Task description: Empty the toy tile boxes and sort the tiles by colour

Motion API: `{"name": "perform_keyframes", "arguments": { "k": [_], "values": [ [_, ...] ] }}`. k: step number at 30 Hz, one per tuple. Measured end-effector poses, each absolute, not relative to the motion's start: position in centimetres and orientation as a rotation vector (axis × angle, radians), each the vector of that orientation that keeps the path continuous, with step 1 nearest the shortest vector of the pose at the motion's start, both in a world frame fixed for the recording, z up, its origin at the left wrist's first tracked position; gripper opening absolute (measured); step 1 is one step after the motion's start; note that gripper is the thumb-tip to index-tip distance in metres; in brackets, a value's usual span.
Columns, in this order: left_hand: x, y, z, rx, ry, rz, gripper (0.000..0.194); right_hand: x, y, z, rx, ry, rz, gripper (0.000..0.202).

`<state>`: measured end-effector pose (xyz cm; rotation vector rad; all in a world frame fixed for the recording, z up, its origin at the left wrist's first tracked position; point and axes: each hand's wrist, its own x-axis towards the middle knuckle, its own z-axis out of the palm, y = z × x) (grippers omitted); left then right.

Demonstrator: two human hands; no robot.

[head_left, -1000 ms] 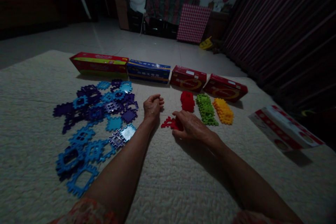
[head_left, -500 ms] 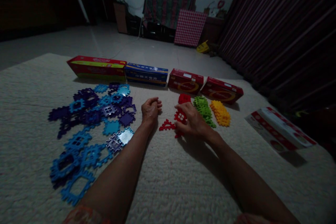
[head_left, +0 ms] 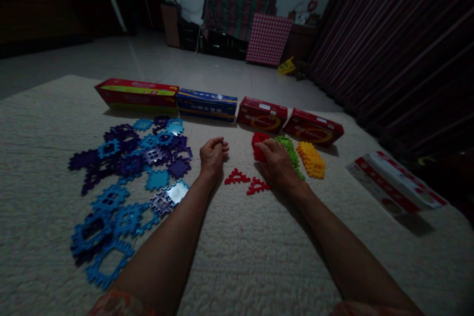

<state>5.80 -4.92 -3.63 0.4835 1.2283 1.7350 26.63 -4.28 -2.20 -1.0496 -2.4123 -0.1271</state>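
Note:
My right hand point(head_left: 278, 162) is closed at the stack of red interlocking tiles point(head_left: 260, 139), its thumb and fingers on a red tile point(head_left: 260, 154) at the stack's near end. Part of that tile is hidden by the fingers. Two red triangular pieces, one on the left point(head_left: 237, 176) and one nearer to me point(head_left: 257, 186), lie flat just in front of this hand. My left hand point(head_left: 214, 157) rests on its side on the mat, fingers loosely curled with nothing visible in them. Beside the right hand runs a row of green tiles point(head_left: 290, 152), partly covered by it.
Yellow tiles point(head_left: 311, 160) lie right of the green row. Blue and purple tiles point(head_left: 129, 165) are spread at left. Along the back stand a red-and-yellow box point(head_left: 138, 96), a blue box point(head_left: 206, 105) and two dark red boxes point(head_left: 262, 114). A white-and-red box point(head_left: 398, 185) sits far right.
My right hand has moved slightly away from me, carrying the red window tile to the red stack. The nearer red triangle is now uncovered. My left hand has stayed put.

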Motion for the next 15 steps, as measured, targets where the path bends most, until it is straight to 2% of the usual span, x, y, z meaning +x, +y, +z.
{"name": "perform_keyframes", "arguments": {
  "k": [15],
  "values": [
    [5.62,-5.02,-3.46,0.506,1.268,1.719,0.021,26.56,-4.59,-1.78,-1.048,-2.432,-0.177,0.051]
  ]
}}
